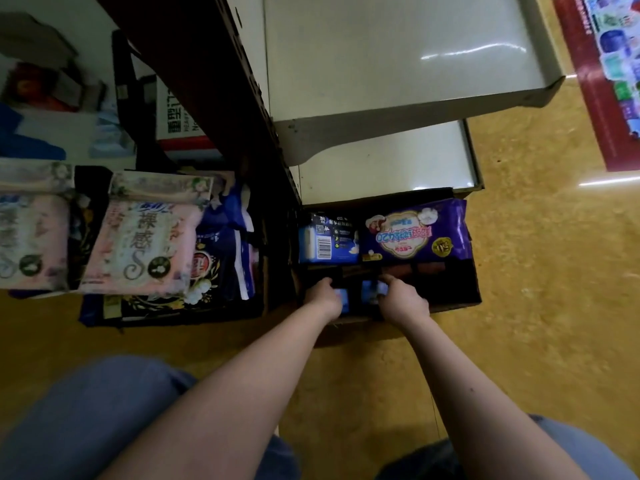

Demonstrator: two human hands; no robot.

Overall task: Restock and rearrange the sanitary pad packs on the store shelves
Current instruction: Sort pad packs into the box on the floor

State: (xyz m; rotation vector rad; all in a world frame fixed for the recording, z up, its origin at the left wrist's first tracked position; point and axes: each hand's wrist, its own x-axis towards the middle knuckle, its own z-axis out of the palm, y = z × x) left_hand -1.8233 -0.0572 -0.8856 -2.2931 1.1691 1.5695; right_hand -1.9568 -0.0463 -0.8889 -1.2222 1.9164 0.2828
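We are gripping dark blue pad packs (372, 292) with our left hand (323, 296) and right hand (403, 301) inside the brown cardboard box (360, 329), beside an upside-down purple plastic pack (415, 233) printed "420".

Shelves open above, box crowded below.
Bare white surface is offered by the upper shelf (398, 46) and the lower shelf (381, 161). The far half of the cardboard box (462, 296) is blocked by a blue pack (327, 239) and a purple pack (415, 233) side by side. The near half is taken up by the left hand (325, 298) and right hand (404, 301), curled on small blue packs (372, 291).
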